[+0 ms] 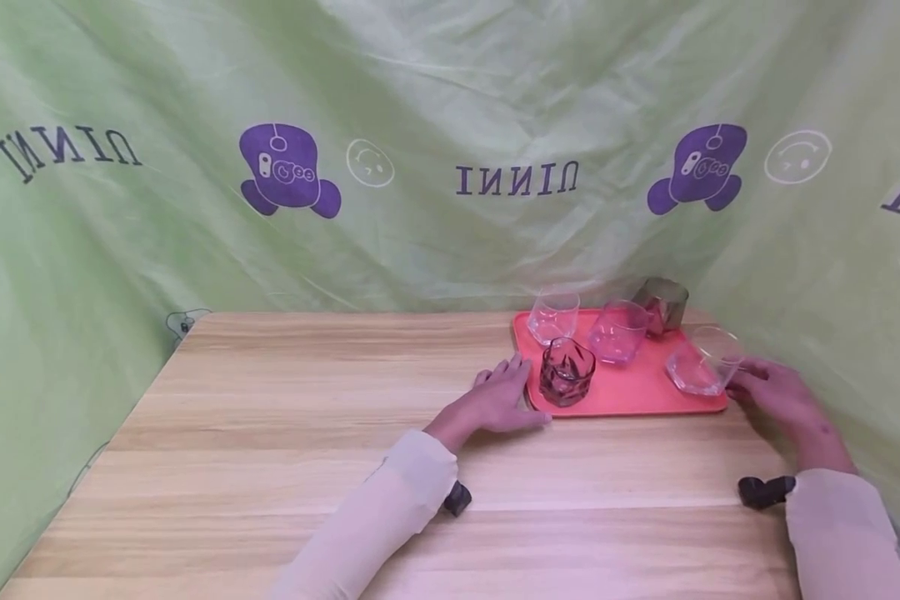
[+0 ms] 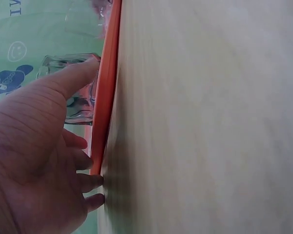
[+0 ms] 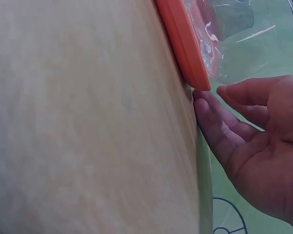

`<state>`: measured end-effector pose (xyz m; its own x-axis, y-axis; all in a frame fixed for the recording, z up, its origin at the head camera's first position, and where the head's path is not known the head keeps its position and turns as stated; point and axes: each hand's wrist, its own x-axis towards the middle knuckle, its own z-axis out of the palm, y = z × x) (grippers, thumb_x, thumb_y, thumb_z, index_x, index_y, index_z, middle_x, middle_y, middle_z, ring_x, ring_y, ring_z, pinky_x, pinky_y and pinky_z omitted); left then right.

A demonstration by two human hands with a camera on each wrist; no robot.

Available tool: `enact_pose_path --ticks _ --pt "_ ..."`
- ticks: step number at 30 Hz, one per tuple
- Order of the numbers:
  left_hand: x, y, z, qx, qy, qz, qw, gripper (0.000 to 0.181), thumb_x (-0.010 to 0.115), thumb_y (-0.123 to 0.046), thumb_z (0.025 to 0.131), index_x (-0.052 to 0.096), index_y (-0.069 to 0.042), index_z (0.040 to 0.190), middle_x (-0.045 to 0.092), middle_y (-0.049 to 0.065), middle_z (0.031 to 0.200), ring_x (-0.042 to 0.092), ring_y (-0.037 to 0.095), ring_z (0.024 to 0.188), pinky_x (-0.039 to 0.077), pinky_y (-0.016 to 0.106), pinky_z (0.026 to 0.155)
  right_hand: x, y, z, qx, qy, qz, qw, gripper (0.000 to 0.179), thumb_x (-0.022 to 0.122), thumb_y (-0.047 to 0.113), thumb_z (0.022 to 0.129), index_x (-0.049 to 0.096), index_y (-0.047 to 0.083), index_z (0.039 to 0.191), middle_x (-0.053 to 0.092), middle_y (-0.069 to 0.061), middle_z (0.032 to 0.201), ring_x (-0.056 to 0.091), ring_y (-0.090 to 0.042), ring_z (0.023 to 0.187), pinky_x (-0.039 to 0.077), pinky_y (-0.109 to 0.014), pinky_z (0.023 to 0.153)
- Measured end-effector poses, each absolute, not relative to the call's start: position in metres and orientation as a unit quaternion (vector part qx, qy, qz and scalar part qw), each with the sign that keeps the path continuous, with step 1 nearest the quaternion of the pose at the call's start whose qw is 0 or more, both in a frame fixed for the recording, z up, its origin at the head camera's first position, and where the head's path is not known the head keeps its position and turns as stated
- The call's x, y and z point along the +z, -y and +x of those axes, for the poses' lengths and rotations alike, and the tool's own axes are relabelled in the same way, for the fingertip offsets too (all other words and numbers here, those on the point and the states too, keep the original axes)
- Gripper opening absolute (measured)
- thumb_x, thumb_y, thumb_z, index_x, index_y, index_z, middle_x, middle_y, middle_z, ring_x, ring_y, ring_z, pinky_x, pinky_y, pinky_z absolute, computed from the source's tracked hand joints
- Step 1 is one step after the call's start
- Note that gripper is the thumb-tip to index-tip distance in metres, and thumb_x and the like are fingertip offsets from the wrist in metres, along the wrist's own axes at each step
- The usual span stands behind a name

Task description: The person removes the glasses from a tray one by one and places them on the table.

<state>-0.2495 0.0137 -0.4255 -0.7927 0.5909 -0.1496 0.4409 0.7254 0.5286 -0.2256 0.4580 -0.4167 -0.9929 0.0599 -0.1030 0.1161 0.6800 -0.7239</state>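
Observation:
A red-orange tray (image 1: pixel 633 392) lies flat at the table's back right, carrying several drinking glasses. At its left end, my left hand (image 1: pixel 498 400) touches the side with extended fingers; in the left wrist view, the thumb reaches the front rim (image 2: pixel 106 87). My right hand (image 1: pixel 780 396) is at the front right corner, fingertips low beside the rim and thumb just off it in the right wrist view. Nearest the left hand stands a dark faceted glass (image 1: pixel 567 375). A clear glass (image 1: pixel 701 367) stands next to the right hand.
Farther back on the tray are another clear glass (image 1: pixel 555 318), a pinkish-looking clear glass (image 1: pixel 618 335) and a smoky brown tumbler (image 1: pixel 666 304). A green printed curtain (image 1: pixel 420 250) hangs behind and beside the wooden table (image 1: pixel 270 467), close to the right hand.

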Motion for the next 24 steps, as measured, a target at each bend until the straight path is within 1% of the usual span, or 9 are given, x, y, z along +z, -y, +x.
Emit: enact_pose_path --ticks 6,9,11,13,15,19,21,22,24 --pt "-0.4256 -0.0192 -0.2516 0.209 -0.927 0.277 0.143 0.099 0.062 -0.060 0.095 0.017 -0.006 0.165 0.008 0.011 0.171 0.010 0.031 0.156 0.011 0.047 0.124 -0.4182 -0.4623 -0.2283 -0.379 -0.923 0.047 0.049 0.062 0.048 0.040 0.109 0.050 -0.014 0.142 0.066 -0.025 0.125 0.059 0.010 0.086 0.048 -0.019 0.074" --pt "-0.4230 -0.0197 -0.2510 0.203 -0.930 0.275 0.137 0.096 0.062 -0.058 0.097 0.019 -0.005 0.164 0.009 0.012 0.171 0.012 0.030 0.156 0.012 0.048 0.124 -0.4169 -0.4627 -0.2275 -0.380 -0.922 0.047 0.059 0.062 0.047 0.038 0.110 0.047 -0.013 0.145 0.065 -0.025 0.127 0.058 0.011 0.087 0.051 -0.038 0.090" --pt "-0.4236 -0.0206 -0.2518 0.198 -0.932 0.274 0.132 0.094 0.061 -0.057 0.097 0.021 -0.005 0.164 0.011 0.012 0.171 0.013 0.029 0.155 0.014 0.048 0.123 -0.4157 -0.4627 -0.2268 -0.372 -0.925 0.047 0.064 0.062 0.047 0.039 0.110 0.047 -0.012 0.145 0.065 -0.026 0.128 0.055 0.011 0.088 0.046 -0.054 0.097" --pt "-0.4232 -0.0212 -0.2519 0.193 -0.934 0.272 0.130 0.093 0.061 -0.057 0.098 0.022 -0.005 0.164 0.012 0.011 0.171 0.014 0.028 0.155 0.016 0.048 0.123 -0.4150 -0.4625 -0.2263 -0.371 -0.925 0.048 0.070 0.063 0.047 0.039 0.109 0.046 -0.011 0.146 0.064 -0.028 0.128 0.053 0.008 0.089 0.039 -0.066 0.099" --pt "-0.4230 -0.0219 -0.2522 0.189 -0.936 0.270 0.127 0.092 0.061 -0.057 0.098 0.022 -0.006 0.164 0.013 0.011 0.171 0.015 0.028 0.155 0.017 0.048 0.123 -0.4152 -0.4624 -0.2259 -0.370 -0.925 0.049 0.074 0.063 0.049 0.040 0.109 0.046 -0.010 0.147 0.062 -0.030 0.131 0.052 0.007 0.090 0.038 -0.069 0.100" --pt "-0.4233 -0.0233 -0.2530 0.188 -0.937 0.266 0.128 0.092 0.062 -0.057 0.097 0.024 -0.006 0.163 0.014 0.011 0.170 0.016 0.027 0.155 0.017 0.048 0.123 -0.4166 -0.4621 -0.2252 -0.367 -0.926 0.049 0.078 0.063 0.051 0.040 0.108 0.045 -0.008 0.148 0.055 -0.034 0.138 0.051 0.007 0.093 0.040 -0.067 0.100" --pt "-0.4252 -0.0239 -0.2541 0.190 -0.937 0.263 0.130 0.093 0.062 -0.059 0.096 0.024 -0.007 0.163 0.015 0.010 0.171 0.015 0.025 0.155 0.016 0.049 0.123 -0.4173 -0.4620 -0.2248 -0.369 -0.925 0.049 0.080 0.062 0.052 0.039 0.108 0.045 -0.007 0.149 0.051 -0.035 0.142 0.059 -0.004 0.100 0.039 -0.068 0.101" --pt "-0.4256 -0.0240 -0.2543 0.191 -0.937 0.260 0.130 0.093 0.062 -0.060 0.096 0.025 -0.007 0.163 0.015 0.009 0.171 0.016 0.025 0.155 0.015 0.049 0.123 -0.4176 -0.4618 -0.2246 -0.370 -0.924 0.050 0.081 0.062 0.052 0.039 0.108 0.045 -0.007 0.149 0.050 -0.035 0.143 0.062 -0.012 0.105 0.039 -0.068 0.102" --pt "-0.4282 -0.0240 -0.2560 0.190 -0.939 0.255 0.129 0.094 0.062 -0.062 0.095 0.026 -0.009 0.164 0.016 0.007 0.171 0.016 0.023 0.155 0.013 0.052 0.123 -0.4179 -0.4616 -0.2243 -0.367 -0.925 0.052 0.083 0.063 0.052 0.040 0.108 0.044 -0.007 0.149 0.048 -0.036 0.144 0.060 -0.032 0.117 0.038 -0.069 0.102"
